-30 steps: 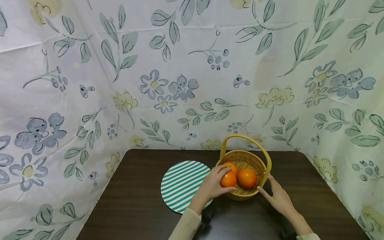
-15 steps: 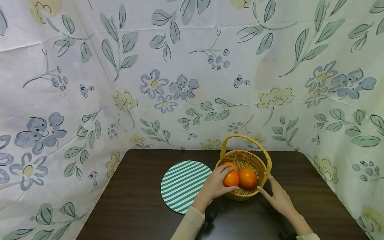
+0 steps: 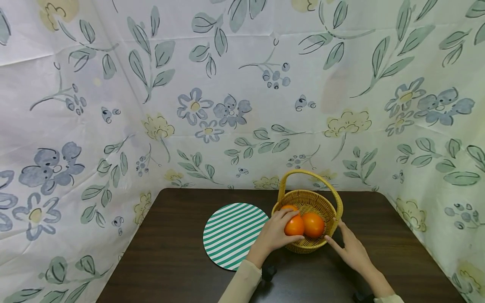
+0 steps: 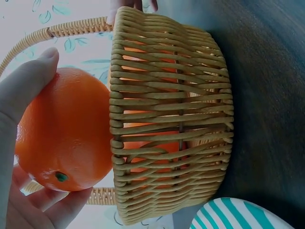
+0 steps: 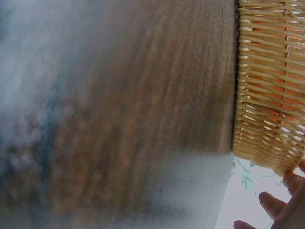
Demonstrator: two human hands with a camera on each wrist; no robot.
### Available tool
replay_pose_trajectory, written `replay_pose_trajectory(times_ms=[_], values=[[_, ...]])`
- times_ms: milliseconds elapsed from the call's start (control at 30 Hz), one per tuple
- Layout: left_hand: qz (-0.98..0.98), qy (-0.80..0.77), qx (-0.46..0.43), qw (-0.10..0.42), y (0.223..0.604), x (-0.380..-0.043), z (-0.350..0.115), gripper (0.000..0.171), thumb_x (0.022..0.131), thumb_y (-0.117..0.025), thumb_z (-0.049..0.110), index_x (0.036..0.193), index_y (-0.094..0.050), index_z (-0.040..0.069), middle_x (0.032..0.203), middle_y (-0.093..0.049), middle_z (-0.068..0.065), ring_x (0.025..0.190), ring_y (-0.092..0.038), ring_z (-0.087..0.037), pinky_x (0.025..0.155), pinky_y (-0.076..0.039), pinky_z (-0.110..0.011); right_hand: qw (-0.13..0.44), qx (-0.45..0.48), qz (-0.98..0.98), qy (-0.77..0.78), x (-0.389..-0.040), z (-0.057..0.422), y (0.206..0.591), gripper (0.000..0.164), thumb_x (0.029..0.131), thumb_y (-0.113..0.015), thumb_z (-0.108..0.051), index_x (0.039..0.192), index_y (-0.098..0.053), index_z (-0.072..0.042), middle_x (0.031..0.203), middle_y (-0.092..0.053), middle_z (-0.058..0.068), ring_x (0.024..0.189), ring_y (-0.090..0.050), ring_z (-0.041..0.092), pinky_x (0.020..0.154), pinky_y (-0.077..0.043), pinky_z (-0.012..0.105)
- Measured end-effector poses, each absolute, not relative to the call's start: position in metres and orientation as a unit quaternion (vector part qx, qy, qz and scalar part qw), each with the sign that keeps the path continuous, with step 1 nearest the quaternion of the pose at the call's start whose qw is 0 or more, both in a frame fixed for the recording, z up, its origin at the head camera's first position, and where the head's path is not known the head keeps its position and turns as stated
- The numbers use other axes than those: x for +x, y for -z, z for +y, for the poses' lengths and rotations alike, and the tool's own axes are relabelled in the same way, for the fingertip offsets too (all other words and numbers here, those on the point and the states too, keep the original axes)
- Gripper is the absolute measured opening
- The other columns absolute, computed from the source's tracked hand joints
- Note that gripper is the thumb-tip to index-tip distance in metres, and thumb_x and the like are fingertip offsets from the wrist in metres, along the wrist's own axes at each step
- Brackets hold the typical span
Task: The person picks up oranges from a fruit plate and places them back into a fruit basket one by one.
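My left hand grips an orange with a small green stem mark, thumb on one side and fingers on the other. That orange is right at the rim of a wicker basket, on its left side. Two more oranges show in the basket: one orange on the right and another orange farther back, partly hidden by the left hand. My right hand rests against the basket's right side, thumb near the front rim, other fingers extended along the wall. The right wrist view shows those fingers spread, close to the weave.
A round mat with green and white stripes lies left of the basket, under the left forearm in the head view. The basket's arched handle rises above it. Dark wooden table; a floral cloth hangs behind.
My left hand has moved slightly right with the orange, bringing it closer to the one on the right. The right hand and basket have stayed in place.
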State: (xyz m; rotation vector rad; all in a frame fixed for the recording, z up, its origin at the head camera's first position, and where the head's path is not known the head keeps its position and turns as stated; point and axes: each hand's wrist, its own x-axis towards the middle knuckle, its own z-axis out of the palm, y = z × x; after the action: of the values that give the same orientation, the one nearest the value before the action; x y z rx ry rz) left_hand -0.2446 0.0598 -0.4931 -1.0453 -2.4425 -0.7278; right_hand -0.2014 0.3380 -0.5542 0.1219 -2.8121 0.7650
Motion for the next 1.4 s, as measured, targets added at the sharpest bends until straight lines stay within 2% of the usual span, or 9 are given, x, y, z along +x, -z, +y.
replay_pose_trajectory(times_ms=[167, 500, 867, 1400], values=[[-0.875, 0.253, -0.367, 0.187, 0.496, -0.244, 0.063, 0.069, 0.075, -0.067, 0.058, 0.134, -0.047, 0.026, 0.130, -0.050, 0.004, 0.110, -0.052, -0.014, 0.084, -0.050, -0.026, 0.112, 0.042, -0.958, -0.262, -0.202, 0.339, 0.556, 0.079, 0.090, -0.053, -0.048, 0.148, -0.015, -0.010, 0.147, -0.023, 0.028, 0.126, -0.032, 0.050, 0.088, -0.032, 0.070], [-0.878, 0.253, -0.367, 0.177, 0.504, -0.246, 0.067, 0.070, 0.075, -0.067, 0.058, 0.134, -0.047, 0.026, 0.131, -0.050, 0.001, 0.115, -0.049, -0.014, 0.090, -0.048, -0.028, 0.109, 0.039, -0.958, -0.264, -0.201, 0.338, 0.557, 0.081, 0.090, -0.053, -0.048, 0.147, -0.017, -0.003, 0.147, -0.024, 0.029, 0.127, -0.031, 0.050, 0.090, -0.031, 0.069], [-0.883, 0.246, -0.363, 0.170, 0.509, -0.246, 0.071, 0.071, 0.073, -0.069, 0.056, 0.133, -0.050, 0.023, 0.131, -0.050, 0.001, 0.115, -0.051, -0.017, 0.090, -0.048, -0.031, 0.116, 0.044, -0.956, -0.265, -0.202, 0.339, 0.555, 0.079, 0.090, -0.054, -0.047, 0.147, -0.018, -0.004, 0.146, -0.024, 0.028, 0.127, -0.032, 0.049, 0.089, -0.032, 0.069], [-0.888, 0.243, -0.354, 0.165, 0.520, -0.246, 0.076, 0.070, 0.073, -0.070, 0.055, 0.132, -0.052, 0.022, 0.130, -0.051, 0.000, 0.118, -0.048, -0.017, 0.090, -0.048, -0.032, 0.113, 0.043, -0.956, -0.266, -0.201, 0.339, 0.555, 0.084, 0.090, -0.054, -0.047, 0.148, -0.012, -0.003, 0.146, -0.024, 0.029, 0.127, -0.031, 0.049, 0.092, -0.031, 0.068]])
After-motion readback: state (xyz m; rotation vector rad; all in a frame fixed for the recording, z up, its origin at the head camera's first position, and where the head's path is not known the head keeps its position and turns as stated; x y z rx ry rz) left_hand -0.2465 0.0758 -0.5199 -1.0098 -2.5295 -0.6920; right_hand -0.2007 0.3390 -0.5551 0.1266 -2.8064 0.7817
